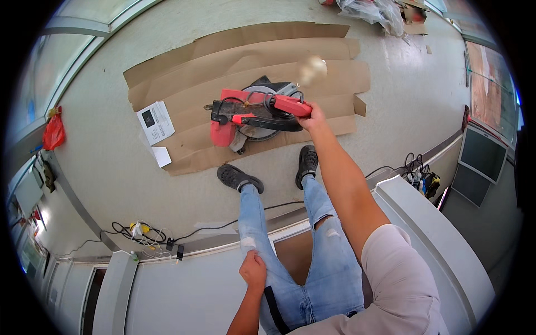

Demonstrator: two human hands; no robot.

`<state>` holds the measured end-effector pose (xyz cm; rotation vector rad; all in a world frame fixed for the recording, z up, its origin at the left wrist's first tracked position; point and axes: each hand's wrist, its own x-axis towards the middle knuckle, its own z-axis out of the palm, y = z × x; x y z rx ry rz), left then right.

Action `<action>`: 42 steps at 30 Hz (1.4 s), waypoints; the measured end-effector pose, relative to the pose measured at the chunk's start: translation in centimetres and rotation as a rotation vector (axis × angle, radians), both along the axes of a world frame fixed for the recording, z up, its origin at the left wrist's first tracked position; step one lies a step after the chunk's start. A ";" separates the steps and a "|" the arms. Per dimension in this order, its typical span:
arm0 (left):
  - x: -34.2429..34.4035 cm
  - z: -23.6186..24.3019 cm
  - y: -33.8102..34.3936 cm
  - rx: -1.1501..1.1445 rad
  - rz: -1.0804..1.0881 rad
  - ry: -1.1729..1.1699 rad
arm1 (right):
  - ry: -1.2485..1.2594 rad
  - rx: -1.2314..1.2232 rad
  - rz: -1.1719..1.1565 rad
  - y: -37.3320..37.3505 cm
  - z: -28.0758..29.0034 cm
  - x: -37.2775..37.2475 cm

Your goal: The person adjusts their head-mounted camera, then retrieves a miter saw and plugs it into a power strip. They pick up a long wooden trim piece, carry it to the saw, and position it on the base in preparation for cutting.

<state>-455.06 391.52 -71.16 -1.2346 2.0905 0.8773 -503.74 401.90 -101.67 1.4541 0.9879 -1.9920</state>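
A red and black mitre saw [257,114] stands on flattened cardboard in front of my feet. My right hand [314,117] is closed round its red handle [290,105], at the right end of the saw. The arm is stretched out, and the fingertips are partly hidden. My left hand [253,270] rests against the left leg of my jeans [271,257], near the knee. Its fingers are curled in, and whatever lies inside them, if anything, is hidden. A pale, blurred patch [312,70] shows just beyond the saw; I cannot tell what it is.
Brown cardboard sheets [184,75] cover the floor under the saw, with a white printed sheet [156,123] at their left. Tangled cables [139,231] and a black cord [212,228] run along the step. Clear plastic wrapping [371,14] lies at the back; a red bag [54,131] hangs left.
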 end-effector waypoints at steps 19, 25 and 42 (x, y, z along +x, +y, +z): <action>-21.2 -31.6 -13.2 0.567 1.220 0.518 | 1.168 0.867 1.578 2.5 5.0 -1.1; -22.7 -37.2 -12.4 0.658 1.318 0.811 | 1.250 0.757 1.554 3.2 3.2 -2.0; -27.0 -35.7 -30.9 0.527 0.976 0.610 | 1.422 0.620 1.567 -12.4 2.5 -8.0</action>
